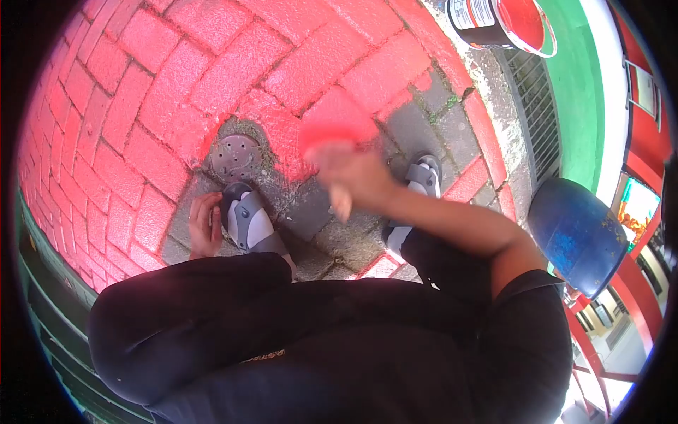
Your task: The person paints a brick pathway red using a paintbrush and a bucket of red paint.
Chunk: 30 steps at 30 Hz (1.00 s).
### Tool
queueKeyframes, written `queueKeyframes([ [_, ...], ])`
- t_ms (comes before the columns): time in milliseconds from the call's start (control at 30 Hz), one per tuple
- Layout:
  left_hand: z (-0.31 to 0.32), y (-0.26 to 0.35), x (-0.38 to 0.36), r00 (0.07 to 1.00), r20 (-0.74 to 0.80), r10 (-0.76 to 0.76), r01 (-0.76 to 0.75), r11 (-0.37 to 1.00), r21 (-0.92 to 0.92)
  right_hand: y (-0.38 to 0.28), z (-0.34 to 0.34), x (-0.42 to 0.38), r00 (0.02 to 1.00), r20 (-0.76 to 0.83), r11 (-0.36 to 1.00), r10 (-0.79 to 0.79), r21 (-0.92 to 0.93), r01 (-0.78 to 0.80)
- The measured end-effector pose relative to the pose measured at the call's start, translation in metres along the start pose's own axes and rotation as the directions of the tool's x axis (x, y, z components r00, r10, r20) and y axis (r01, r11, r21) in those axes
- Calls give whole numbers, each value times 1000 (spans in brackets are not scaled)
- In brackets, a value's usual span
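My right hand point(357, 173) is closed around a paintbrush point(342, 203). Its pale handle end sticks out below my fingers, and its head is a red blur over the wet-looking red pavers point(339, 116). My left hand point(205, 225) holds nothing; its fingers are loosely bent and apart, beside my left shoe point(248, 220). Just beyond that shoe, a round drain cover point(234, 155) with small holes is set in the ground, with a rough unpainted rim. Grey bare pavers point(308, 210) lie between my feet and up along the right.
A dark bucket point(472, 18) of red paint stands at the upper right, near a metal drain grate point(534, 106). My right shoe point(425, 177) is under my forearm. A blue plastic drum point(575, 233) sits to the right, by a green-painted surface point(575, 92). Green ridged edging point(42, 297) runs along the left.
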<state>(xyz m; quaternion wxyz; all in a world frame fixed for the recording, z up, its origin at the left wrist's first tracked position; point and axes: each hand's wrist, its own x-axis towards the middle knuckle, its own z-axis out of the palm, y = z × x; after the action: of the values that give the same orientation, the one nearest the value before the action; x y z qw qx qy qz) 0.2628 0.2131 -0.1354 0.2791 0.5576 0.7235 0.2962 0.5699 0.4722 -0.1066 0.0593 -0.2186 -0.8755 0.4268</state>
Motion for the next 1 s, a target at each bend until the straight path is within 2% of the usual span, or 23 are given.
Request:
queueKeyframes([
  [33, 1, 2, 2, 1000, -1, -1, 1, 1000, 4, -10, 12, -8, 980, 80, 983, -182, -17, 183],
  [67, 1, 3, 3, 1000, -6, 12, -12, 1000, 5, -18, 10, -10, 979, 77, 982, -186, -13, 188],
  [133, -1, 2, 2, 1000, -11, 14, -14, 1000, 14, -28, 2, -13, 973, 227, 929, 42, 348, -122],
  [167, -1, 0, 1, 1000, -16, 16, -16, 1000, 6, -11, -3, -7, 998, 57, 850, 7, 525, -36],
  [233, 1, -2, -4, 1000, -11, 18, -18, 1000, -7, 40, -25, 9, 994, -94, 894, -58, 438, 94],
  [300, 2, -4, -6, 1000, -24, 21, -21, 1000, 3, 53, -73, 21, 934, -150, 843, 323, 494, -212],
  [333, 2, -5, -6, 1000, -26, 17, -17, 1000, 3, 66, -81, 14, 936, -146, 843, 321, 494, -212],
  [400, 2, -6, -7, 1000, -22, 4, -4, 1000, -4, 83, -89, -5, 978, -149, 989, 147, 37, -143],
  [433, 2, -6, -5, 1000, -19, 7, -7, 1000, -10, 74, -92, -14, 991, 90, 995, 101, -17, -100],
  [500, 1, -5, -2, 1000, -6, 21, -21, 999, 25, 39, -70, -38, 906, 422, 941, -31, -294, 169],
  [567, 1, -2, -1, 1000, -11, 11, -10, 1000, 20, 20, -59, -54, 911, 361, 977, -199, -5, 215],
  [600, 1, -2, 0, 1000, -17, 2, -2, 1000, 15, 21, -61, -54, 911, 361, 976, -201, -4, 217],
  [633, 1, -2, -1, 1000, -15, -1, 1, 1000, 14, 21, -63, -55, 901, 419, 969, -116, 247, 10],
  [667, 1, -2, -3, 1000, -20, -3, 3, 1000, 2, 21, -64, -56, 868, 493, 862, -50, 461, -212],
  [700, 1, -3, -3, 1000, -26, -3, 2, 1000, -10, 26, -63, -54, 868, 495, 862, -51, 461, -212],
  [733, 2, -4, -4, 1000, -27, -4, 4, 1000, -9, 34, -61, -49, 945, 277, 799, 172, 522, -298],
  [767, 2, -5, -5, 1000, -24, 13, -13, 1000, -5, 42, -59, -44, 914, 54, 718, 401, 601, -351],
  [800, 2, -6, -7, 999, -21, 29, -29, 1000, 0, 48, -62, -40, 916, 59, 717, 398, 603, -350],
  [833, 2, -6, -7, 1000, -22, 22, -22, 1000, 4, 53, -68, -36, 931, -116, 901, 347, 317, -296],
  [867, 2, -4, -9, 1000, -28, 0, 0, 1000, 4, 53, -72, -36, 934, -261, 967, 243, -15, -256],
  [900, 2, -2, -9, 999, -32, -15, 15, 1000, 0, 43, -65, -40, 939, -324, 991, 118, -28, -134],
  [967, 2, 0, -6, 1000, -22, -18, 19, 1000, 5, 29, -37, -63, 980, -102, 985, 172, 8, -172],
  [1000, 2, 1, -3, 999, -15, -29, 29, 999, 15, 19, -25, -73, 996, -23, 996, 84, -20, -84],
])
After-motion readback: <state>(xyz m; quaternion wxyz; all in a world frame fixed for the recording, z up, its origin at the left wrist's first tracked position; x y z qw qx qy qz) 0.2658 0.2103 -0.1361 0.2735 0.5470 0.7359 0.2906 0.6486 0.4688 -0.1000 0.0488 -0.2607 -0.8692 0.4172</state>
